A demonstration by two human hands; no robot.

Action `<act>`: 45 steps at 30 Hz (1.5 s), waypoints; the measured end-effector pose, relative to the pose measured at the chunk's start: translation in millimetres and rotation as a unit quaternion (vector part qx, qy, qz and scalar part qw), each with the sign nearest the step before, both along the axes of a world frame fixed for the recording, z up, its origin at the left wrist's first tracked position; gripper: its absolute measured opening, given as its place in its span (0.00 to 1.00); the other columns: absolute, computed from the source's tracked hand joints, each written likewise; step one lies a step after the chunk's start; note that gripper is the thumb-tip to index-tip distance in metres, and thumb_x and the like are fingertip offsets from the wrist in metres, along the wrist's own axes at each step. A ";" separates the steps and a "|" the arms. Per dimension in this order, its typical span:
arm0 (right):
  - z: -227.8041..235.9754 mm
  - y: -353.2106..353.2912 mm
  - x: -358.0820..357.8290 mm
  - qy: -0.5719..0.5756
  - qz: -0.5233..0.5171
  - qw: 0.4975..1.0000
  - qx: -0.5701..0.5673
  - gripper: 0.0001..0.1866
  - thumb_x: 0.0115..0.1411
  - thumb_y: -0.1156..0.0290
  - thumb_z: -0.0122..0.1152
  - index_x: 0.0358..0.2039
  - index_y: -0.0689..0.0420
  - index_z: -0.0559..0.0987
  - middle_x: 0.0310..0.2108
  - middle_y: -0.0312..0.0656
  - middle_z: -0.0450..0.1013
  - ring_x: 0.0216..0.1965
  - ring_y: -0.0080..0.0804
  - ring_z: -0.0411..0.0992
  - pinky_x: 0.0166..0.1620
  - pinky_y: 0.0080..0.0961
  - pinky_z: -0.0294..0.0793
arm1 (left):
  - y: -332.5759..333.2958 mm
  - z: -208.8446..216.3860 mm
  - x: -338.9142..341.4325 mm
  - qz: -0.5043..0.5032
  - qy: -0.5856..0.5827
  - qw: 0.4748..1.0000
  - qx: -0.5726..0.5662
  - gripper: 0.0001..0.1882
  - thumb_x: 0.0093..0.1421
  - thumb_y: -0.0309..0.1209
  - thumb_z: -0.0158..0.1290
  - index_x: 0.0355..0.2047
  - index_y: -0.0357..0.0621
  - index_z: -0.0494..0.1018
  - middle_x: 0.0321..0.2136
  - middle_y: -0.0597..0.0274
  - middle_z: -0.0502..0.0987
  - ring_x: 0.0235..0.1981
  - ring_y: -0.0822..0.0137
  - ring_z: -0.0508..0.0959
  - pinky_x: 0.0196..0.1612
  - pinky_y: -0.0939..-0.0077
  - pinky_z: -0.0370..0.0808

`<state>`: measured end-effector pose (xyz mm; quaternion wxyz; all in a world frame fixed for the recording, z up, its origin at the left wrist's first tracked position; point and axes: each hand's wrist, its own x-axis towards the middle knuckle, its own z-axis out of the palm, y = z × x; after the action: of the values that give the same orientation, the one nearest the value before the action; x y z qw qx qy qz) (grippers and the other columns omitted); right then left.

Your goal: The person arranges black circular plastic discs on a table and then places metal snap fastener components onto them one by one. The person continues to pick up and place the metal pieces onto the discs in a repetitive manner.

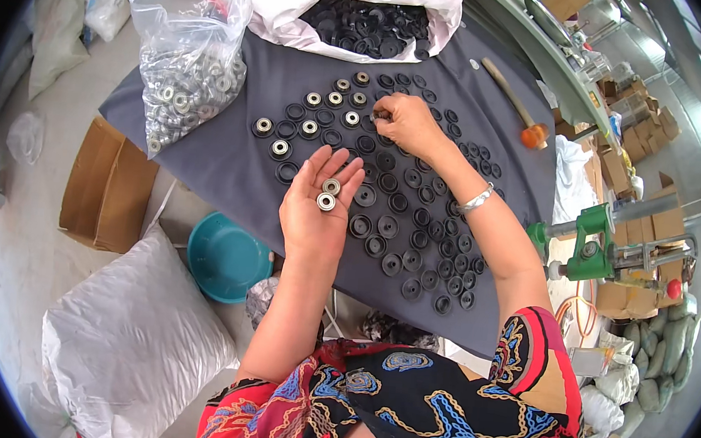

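Note:
My left hand (313, 216) is palm up with the fingers stretched out, and two small metal ball bearings (326, 201) rest on it. Farther off, my right hand (409, 126) is closed in a pinch over the rows of black plastic wheels (387, 226). Between its fingertips is a small metal piece, most likely a bearing (383, 116), mostly covered by the fingers. Several wheels at the far left of the rows have a bearing (280, 148) seated in the middle. The others nearby show only their black rings and hubs.
A clear bag of bearings (191, 92) sits at the table's left. At the far edge is a white sack (273, 8) of black parts. A mallet (507, 95) lies far right, near a green press (592, 244). On the floor are a teal basin (226, 254) and a stuffed sack (136, 334).

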<state>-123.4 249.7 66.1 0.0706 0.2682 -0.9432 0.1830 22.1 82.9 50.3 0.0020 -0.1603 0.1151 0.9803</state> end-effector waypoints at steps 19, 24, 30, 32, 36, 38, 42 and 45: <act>27.1 -24.5 65.2 0.076 0.116 0.990 -0.002 0.10 0.51 0.72 0.60 0.35 0.58 0.78 0.29 0.44 0.70 0.34 0.43 0.70 0.38 0.35 0.71 | 0.5 -4.0 -3.4 -0.003 -0.010 0.999 0.035 0.26 0.70 0.38 0.31 0.56 0.24 0.57 0.54 0.35 0.64 0.57 0.41 0.64 0.60 0.52 0.64; 23.2 -31.3 106.7 0.043 0.222 0.974 0.024 0.11 0.48 0.74 0.62 0.35 0.57 0.78 0.32 0.40 0.70 0.36 0.40 0.70 0.38 0.33 0.73 | 9.2 -9.3 -4.8 -0.037 -0.015 0.999 -0.004 0.23 0.70 0.38 0.33 0.52 0.28 0.64 0.48 0.46 0.71 0.51 0.58 0.72 0.52 0.65 0.70; 15.7 -28.3 113.5 0.050 0.215 0.975 0.018 0.07 0.48 0.75 0.58 0.30 0.60 0.75 0.31 0.43 0.69 0.36 0.41 0.71 0.37 0.35 0.75 | 18.4 -9.1 -2.4 -0.066 -0.045 0.995 -0.054 0.23 0.69 0.39 0.35 0.51 0.30 0.67 0.47 0.52 0.73 0.48 0.60 0.72 0.52 0.65 0.70; 14.1 -28.9 111.9 0.053 0.222 0.973 0.018 0.07 0.47 0.75 0.58 0.29 0.61 0.75 0.30 0.44 0.69 0.35 0.41 0.71 0.37 0.35 0.75 | 16.7 -8.9 -1.6 -0.064 -0.026 0.997 -0.042 0.22 0.69 0.37 0.35 0.51 0.29 0.67 0.47 0.50 0.72 0.48 0.59 0.73 0.52 0.64 0.71; 31.4 -28.1 89.4 -0.010 0.213 0.977 -0.016 0.10 0.45 0.75 0.59 0.32 0.60 0.76 0.29 0.43 0.69 0.33 0.41 0.71 0.35 0.33 0.73 | 12.2 -13.8 -2.7 -0.040 -0.007 0.999 0.026 0.22 0.69 0.36 0.35 0.50 0.25 0.64 0.48 0.43 0.70 0.50 0.51 0.72 0.55 0.58 0.71; 31.7 -15.7 55.1 0.034 0.134 0.987 -0.079 0.10 0.47 0.74 0.59 0.33 0.59 0.77 0.28 0.43 0.70 0.29 0.39 0.72 0.33 0.32 0.73 | 10.7 -5.5 -1.6 -0.039 -0.001 0.998 0.051 0.22 0.69 0.35 0.34 0.50 0.25 0.64 0.49 0.40 0.69 0.51 0.46 0.71 0.56 0.54 0.70; 9.9 18.9 -27.0 0.063 -0.027 0.997 -0.040 0.12 0.46 0.74 0.60 0.33 0.65 0.78 0.29 0.48 0.74 0.29 0.40 0.74 0.34 0.31 0.73 | 10.5 0.0 -1.7 -0.046 -0.002 0.997 0.054 0.21 0.69 0.35 0.33 0.48 0.25 0.64 0.48 0.38 0.69 0.53 0.39 0.69 0.57 0.51 0.69; 2.4 18.9 -45.0 0.003 -0.057 0.998 -0.018 0.12 0.45 0.73 0.61 0.32 0.65 0.79 0.30 0.53 0.75 0.35 0.48 0.75 0.41 0.37 0.73 | 9.2 -2.2 -2.6 -0.050 -0.001 0.997 0.056 0.20 0.69 0.34 0.34 0.47 0.26 0.65 0.47 0.39 0.70 0.52 0.40 0.70 0.57 0.51 0.70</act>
<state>-168.4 268.6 68.6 0.0885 0.2132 -0.9533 0.1947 19.5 92.1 48.1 0.0604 -0.1545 0.0675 0.9838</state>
